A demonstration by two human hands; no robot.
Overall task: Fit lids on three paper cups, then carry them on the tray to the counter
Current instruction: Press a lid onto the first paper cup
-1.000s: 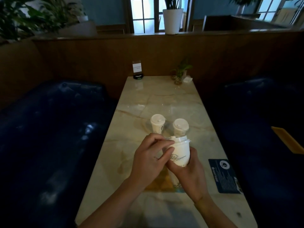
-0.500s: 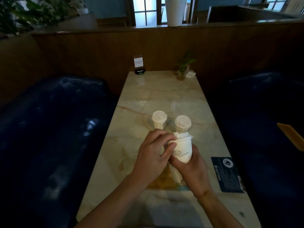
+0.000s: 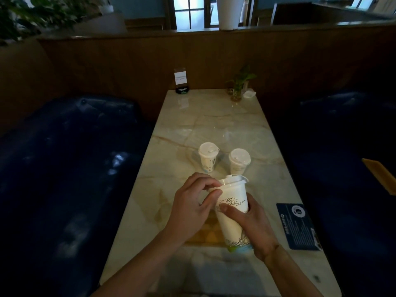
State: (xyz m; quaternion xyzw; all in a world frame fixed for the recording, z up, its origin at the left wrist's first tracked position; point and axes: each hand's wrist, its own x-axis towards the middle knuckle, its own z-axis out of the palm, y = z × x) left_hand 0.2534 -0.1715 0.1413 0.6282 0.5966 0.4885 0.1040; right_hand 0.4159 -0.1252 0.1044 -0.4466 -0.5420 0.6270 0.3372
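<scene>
R hand [image 3: 255,224] grips third cup [image 3: 232,213] mid-body above the counter [image 3: 214,116], L hand [image 3: 192,202] fingers pinch lid [image 3: 234,180] rim, which sits tilted, so press round the rim evenly w/o squeezing cup till it seats level.

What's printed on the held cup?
White cup with a dark line-drawn cloud swirl, green-blue band at its base; head view.

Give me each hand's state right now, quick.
Left hand: pinching the lid rim on the paper cup.
Right hand: gripping that cup's body.
</scene>
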